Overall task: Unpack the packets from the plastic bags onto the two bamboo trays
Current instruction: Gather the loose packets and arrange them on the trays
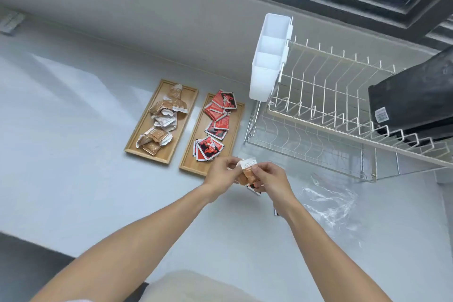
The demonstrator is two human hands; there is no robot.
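Two bamboo trays lie side by side on the white counter. The left tray (137, 138) holds several brown packets (160, 117). The right tray (190, 160) holds several red and black packets (215, 127). Just in front of the right tray, my left hand (220, 174) and my right hand (270, 180) meet and together grip a small bunch of brown packets (247, 171). A red and black packet edge (253, 189) shows under my right hand. A crumpled clear plastic bag (331, 206) lies on the counter to the right of my hands.
A white wire dish rack (318, 110) stands at the right with a white cutlery holder (269, 61) on its left end and a black object (416, 95) on its far side. A window frame runs along the top.
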